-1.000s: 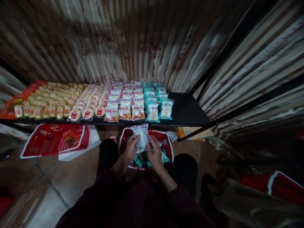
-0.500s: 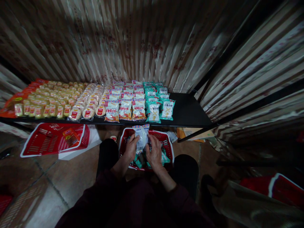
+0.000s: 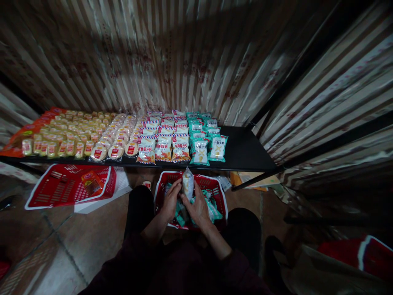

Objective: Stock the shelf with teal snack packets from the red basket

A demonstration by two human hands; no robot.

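Between my hands a small snack bag (image 3: 188, 183) stands upright, turned narrow side towards me, over a red basket (image 3: 223, 200). My right hand (image 3: 199, 209) grips it from the right, thumb across its lower front. Against its left edge are the fingers of my left hand (image 3: 170, 201), closed on the bag too. Green snack bags (image 3: 214, 209) lie in the basket beneath. Just beyond, on a black shelf (image 3: 245, 147), stand rows of white-and-orange snack bags (image 3: 181, 148) and green-and-white bags (image 3: 217, 148).
Round wrapped biscuits (image 3: 116, 152), small yellow packets (image 3: 63, 148) and orange packaging (image 3: 18, 133) fill the shelf's left part. A second red basket (image 3: 58, 186) with an orange packet (image 3: 92, 183) lies tilted on the floor at left. Striped cloth (image 3: 172, 53) hangs behind.
The snack bag has turned from its flat printed side to its narrow edge between my hands. The view has tilted slightly, so the shelf sits lower.
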